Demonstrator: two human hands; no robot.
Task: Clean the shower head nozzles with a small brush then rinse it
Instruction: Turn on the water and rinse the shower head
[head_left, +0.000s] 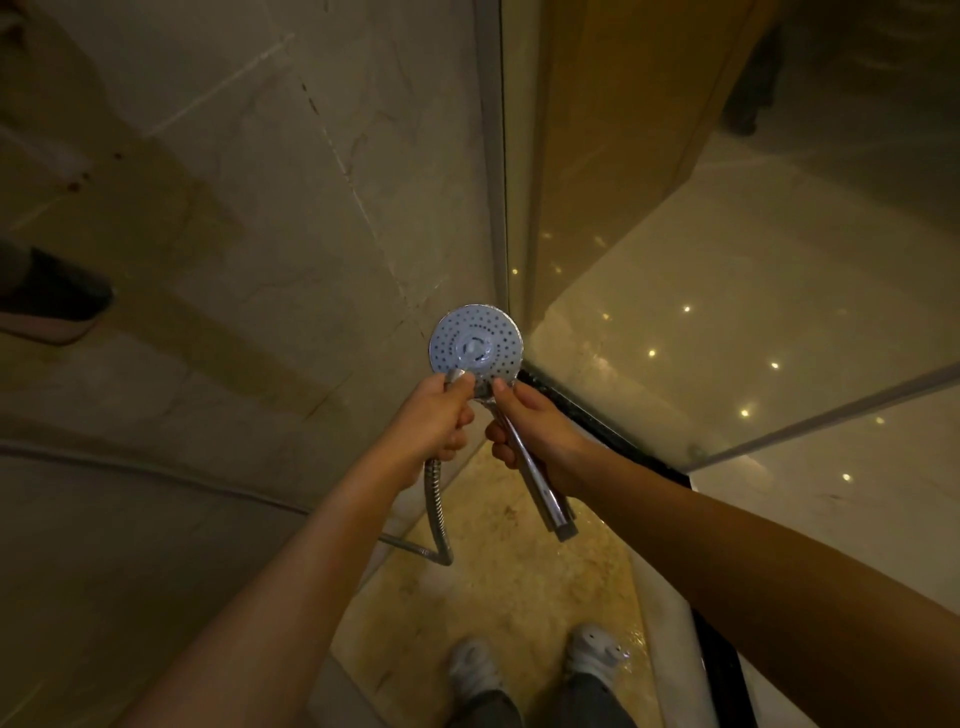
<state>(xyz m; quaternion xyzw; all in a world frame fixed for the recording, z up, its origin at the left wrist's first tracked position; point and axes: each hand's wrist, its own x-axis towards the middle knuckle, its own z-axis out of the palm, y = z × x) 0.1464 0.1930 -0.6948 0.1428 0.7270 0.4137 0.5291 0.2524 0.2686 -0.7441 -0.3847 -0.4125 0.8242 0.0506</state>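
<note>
A round shower head (475, 340) faces me, its pale face dotted with dark nozzles. Its chrome handle (543, 491) runs down to the right, and its lower end hangs free with no hose on it. My right hand (530, 434) grips that handle just below the head. My left hand (439, 415) is closed around the end of a metal hose (435, 512). The hose's shiny connector (457, 375) touches the lower left rim of the head. The hose drops below my left fist and bends away to the left. No brush is in view.
A marble wall (234, 208) stands ahead and to the left. A glass partition (675, 260) with a metal frame is on the right, above a black threshold (613, 426). My two feet in white clogs (535, 665) stand on wet stone floor. Another person's dark shoe (52, 301) shows at the left edge.
</note>
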